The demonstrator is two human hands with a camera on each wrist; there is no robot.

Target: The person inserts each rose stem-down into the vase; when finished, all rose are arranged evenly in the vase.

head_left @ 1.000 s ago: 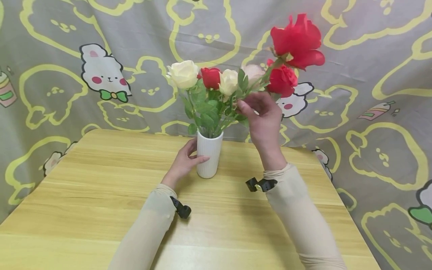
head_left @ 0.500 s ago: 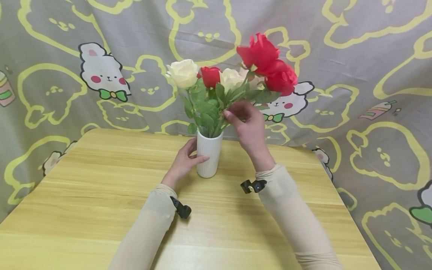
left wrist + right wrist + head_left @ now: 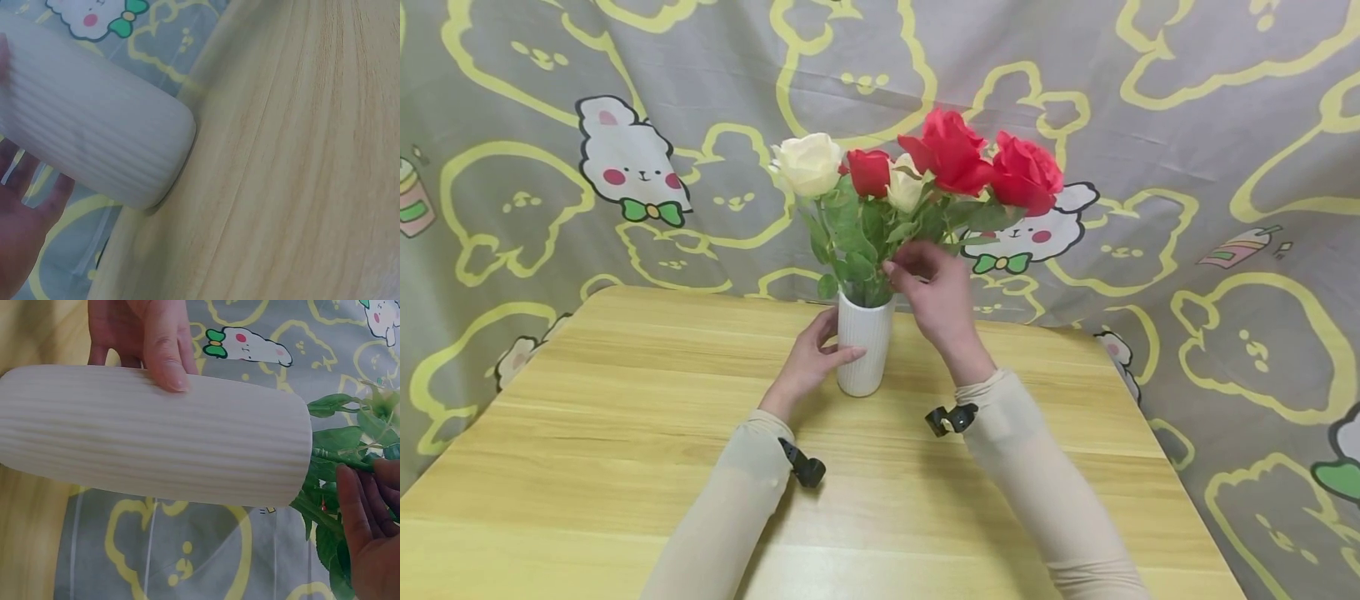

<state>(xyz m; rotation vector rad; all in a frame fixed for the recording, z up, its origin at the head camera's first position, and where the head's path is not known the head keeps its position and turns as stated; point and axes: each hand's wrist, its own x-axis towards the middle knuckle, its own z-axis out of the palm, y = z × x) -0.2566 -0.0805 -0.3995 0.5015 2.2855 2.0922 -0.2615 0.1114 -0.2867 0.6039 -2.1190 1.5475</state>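
A white ribbed vase (image 3: pixel 865 354) stands upright on the table, filled with roses and green leaves. My left hand (image 3: pixel 805 360) holds its left side, thumb across the front and fingers behind. Just above the rim, my right hand (image 3: pixel 942 296) pinches a green stem (image 3: pixel 344 460) between thumb and fingers; the stem leads up to a large red rose (image 3: pixel 951 154). Another red rose (image 3: pixel 1028 173) leans out to the right. On the left are a cream rose (image 3: pixel 808 165), a smaller red rose (image 3: pixel 869 173) and a second cream rose (image 3: pixel 906 185). The stems' lower ends are hidden inside the vase.
The wooden table (image 3: pixel 625 417) reaches back to a grey curtain (image 3: pixel 722 75) with yellow outlines and cartoon rabbits. The vase stands near the table's far edge. Black wrist cameras sit on both sleeves.
My right hand has come down and left toward the vase's rim, lowering the large red rose among the other flowers. My left hand has stayed on the vase.
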